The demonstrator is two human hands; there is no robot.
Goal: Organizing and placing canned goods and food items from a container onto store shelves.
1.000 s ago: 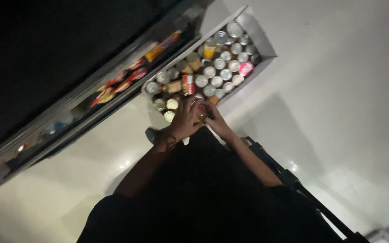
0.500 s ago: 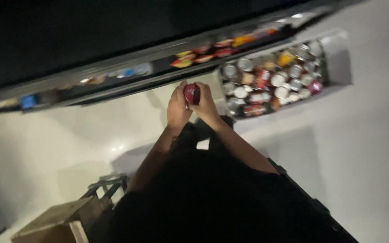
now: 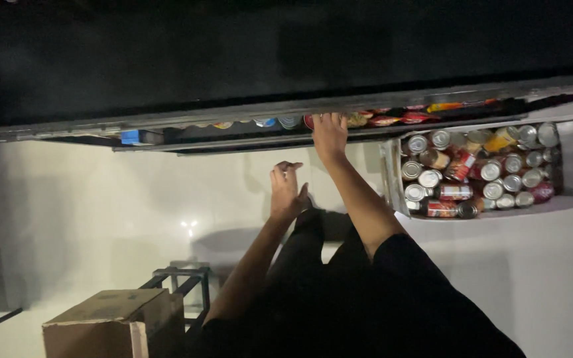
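My right hand [image 3: 330, 134] reaches up into a long dark shelf [image 3: 233, 126], fingertips at its edge. A red can [image 3: 308, 121] stands on the shelf right against the thumb side of that hand; whether the fingers still grip it is hidden in the dark. My left hand [image 3: 287, 190] hangs lower over the white floor, holding nothing, fingers loosely spread. Snack packets [image 3: 392, 119] and other cans [image 3: 280, 122] line the shelf on both sides of my right hand.
A white bin [image 3: 392, 179] full of several cans lies on the floor at the right. A brown cardboard box [image 3: 104, 321] and a black metal frame [image 3: 184, 275] sit at the lower left. My dark clothing fills the bottom middle.
Both hands held the red can together near the bin. Now my right hand has gone up to the shelf with the can and my left hand has let go and dropped away.
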